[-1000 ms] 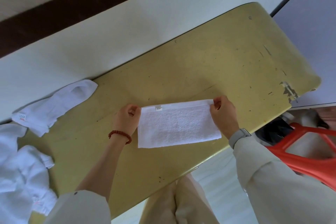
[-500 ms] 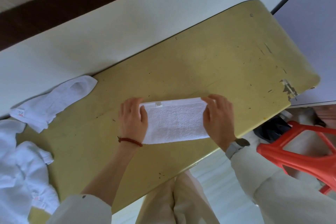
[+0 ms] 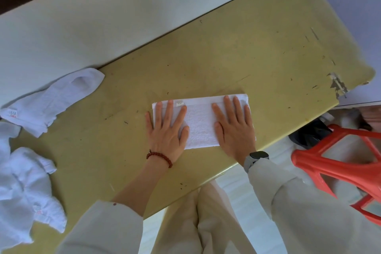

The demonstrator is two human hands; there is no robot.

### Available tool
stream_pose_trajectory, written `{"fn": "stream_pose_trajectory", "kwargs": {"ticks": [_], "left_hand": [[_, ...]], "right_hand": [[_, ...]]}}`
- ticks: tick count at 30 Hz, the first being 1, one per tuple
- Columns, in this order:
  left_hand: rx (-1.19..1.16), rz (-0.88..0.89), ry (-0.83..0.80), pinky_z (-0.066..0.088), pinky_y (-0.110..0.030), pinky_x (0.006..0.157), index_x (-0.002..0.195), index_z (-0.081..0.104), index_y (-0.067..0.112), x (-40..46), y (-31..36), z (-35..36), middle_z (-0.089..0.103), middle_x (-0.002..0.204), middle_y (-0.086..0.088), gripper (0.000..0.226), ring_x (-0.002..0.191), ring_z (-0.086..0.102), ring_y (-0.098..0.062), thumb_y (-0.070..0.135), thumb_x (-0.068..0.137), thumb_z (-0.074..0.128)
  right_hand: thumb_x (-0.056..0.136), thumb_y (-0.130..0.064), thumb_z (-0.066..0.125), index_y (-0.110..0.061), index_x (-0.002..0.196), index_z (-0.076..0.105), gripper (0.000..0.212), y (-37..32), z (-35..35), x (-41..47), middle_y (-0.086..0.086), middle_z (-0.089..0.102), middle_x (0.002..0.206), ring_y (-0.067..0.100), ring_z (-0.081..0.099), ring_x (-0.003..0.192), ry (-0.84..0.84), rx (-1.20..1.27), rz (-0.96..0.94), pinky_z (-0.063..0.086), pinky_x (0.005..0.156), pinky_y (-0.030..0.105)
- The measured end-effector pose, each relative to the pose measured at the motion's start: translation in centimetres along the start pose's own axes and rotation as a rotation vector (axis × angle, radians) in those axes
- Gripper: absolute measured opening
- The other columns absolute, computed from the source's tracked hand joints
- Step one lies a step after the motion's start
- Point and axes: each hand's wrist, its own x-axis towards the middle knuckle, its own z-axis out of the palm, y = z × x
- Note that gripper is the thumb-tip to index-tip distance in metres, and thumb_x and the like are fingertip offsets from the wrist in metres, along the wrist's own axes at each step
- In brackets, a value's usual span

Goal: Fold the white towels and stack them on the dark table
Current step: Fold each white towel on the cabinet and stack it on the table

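Left hand [image 3: 166, 130]: lying flat, fingers straight and spread, pressing down on the left end of the folded towel [image 3: 201, 121].
Right hand [image 3: 234, 126]: lying flat, fingers straight, pressing down on the right end.
Folded towel: lying under both palms on the yellow-green table [image 3: 247, 53], bare strip showing between the hands.
Unfolded towels [image 3: 26, 187]: sitting well left of the left hand, crumpled.

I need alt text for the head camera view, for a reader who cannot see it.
Two hands, left hand and right hand, press flat on a folded white towel on a worn yellowish table. Unfolded white towels lie at the table's left end; a red plastic chair stands at the right.
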Motion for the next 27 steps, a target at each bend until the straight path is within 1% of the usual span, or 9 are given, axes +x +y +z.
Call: {"fn": "stream_pose_trajectory", "kwargs": {"ticks": [5,8,11,14,16,20,23,25,27], "left_hand": [[0.016,-0.018,-0.022,0.013,-0.057,0.109,0.139,0.025,0.032,-0.1,0.0,-0.4,0.027,0.150,-0.006,0.051,0.138,0.012,-0.029,0.046,0.090,0.024],[0.015,-0.037,-0.068,0.010,-0.057,0.110,0.141,0.023,0.033,-0.1,0.2,-0.8,0.021,0.153,-0.004,0.053,0.140,0.007,-0.027,0.048,0.090,0.018],[0.007,-0.055,-0.113,-0.002,-0.053,0.112,0.144,0.018,0.036,-0.2,0.4,-1.3,0.007,0.156,0.000,0.060,0.142,-0.002,-0.025,0.051,0.087,0.006],[0.041,-0.064,-0.169,-0.011,-0.050,0.111,0.144,0.002,0.039,-0.3,0.5,-1.6,-0.009,0.156,0.003,0.065,0.142,-0.013,-0.023,0.053,0.082,-0.007],[0.044,-0.072,-0.175,-0.011,-0.050,0.111,0.144,-0.003,0.040,-0.2,0.6,-1.8,-0.011,0.155,0.004,0.065,0.142,-0.014,-0.023,0.054,0.080,-0.010],[0.061,-0.068,-0.190,-0.011,-0.050,0.111,0.143,-0.007,0.040,-0.2,0.6,-1.7,-0.014,0.155,0.004,0.066,0.141,-0.016,-0.023,0.054,0.079,-0.013],[0.067,-0.058,-0.191,-0.011,-0.050,0.110,0.144,-0.005,0.039,-0.2,0.6,-1.7,-0.015,0.155,0.003,0.067,0.141,-0.016,-0.024,0.053,0.079,-0.013],[0.060,-0.059,-0.183,-0.011,-0.050,0.110,0.144,-0.003,0.039,-0.2,0.6,-1.7,-0.014,0.155,0.003,0.067,0.141,-0.015,-0.024,0.053,0.079,-0.013],[0.048,-0.064,-0.186,-0.011,-0.050,0.111,0.144,-0.003,0.040,-0.2,0.6,-1.7,-0.014,0.155,0.004,0.068,0.141,-0.015,-0.023,0.054,0.079,-0.013]], "right_hand": [[0.098,-0.034,0.007,-0.012,0.140,0.031,0.053,0.8,-0.5,-0.4,0.015,0.035,0.146,0.025,0.021,0.136,-0.045,0.045,0.150,0.013,0.108,0.048],[0.096,-0.025,0.023,-0.004,0.131,0.046,0.046,1.6,-1.3,-0.8,0.015,0.045,0.140,0.024,0.033,0.131,0.062,0.159,0.157,0.022,0.105,0.043],[0.090,-0.016,0.038,-0.002,0.107,0.060,0.031,1.6,-3.1,-0.5,0.016,0.058,0.118,0.035,0.050,0.109,0.184,0.395,0.388,0.039,0.088,0.041],[0.091,-0.016,0.048,-0.004,0.105,0.056,0.020,1.8,-4.3,0.5,0.013,0.053,0.111,0.032,0.045,0.107,0.044,0.501,0.701,0.035,0.090,0.039],[0.090,-0.020,0.049,-0.007,0.104,0.057,0.020,1.8,-4.8,1.1,0.010,0.055,0.111,0.030,0.045,0.110,-0.062,0.500,0.799,0.035,0.091,0.038],[0.086,-0.018,0.048,-0.013,0.079,0.057,0.013,2.0,-5.3,2.2,0.008,0.056,0.089,0.030,0.049,0.093,-0.193,0.495,0.856,0.036,0.081,0.036],[0.082,-0.014,0.045,-0.018,0.057,0.033,0.028,2.1,-5.7,2.6,0.001,0.037,0.065,0.027,0.037,0.078,-0.274,0.503,0.878,0.029,0.072,0.033],[0.081,-0.014,0.045,-0.017,0.057,0.032,0.027,1.7,-6.0,2.7,0.003,0.039,0.068,0.027,0.036,0.078,-0.268,0.504,0.876,0.030,0.072,0.033],[0.082,-0.015,0.045,-0.014,0.065,0.045,0.018,1.1,-6.1,2.5,0.009,0.049,0.083,0.029,0.043,0.085,-0.232,0.479,0.843,0.034,0.077,0.036]]}}
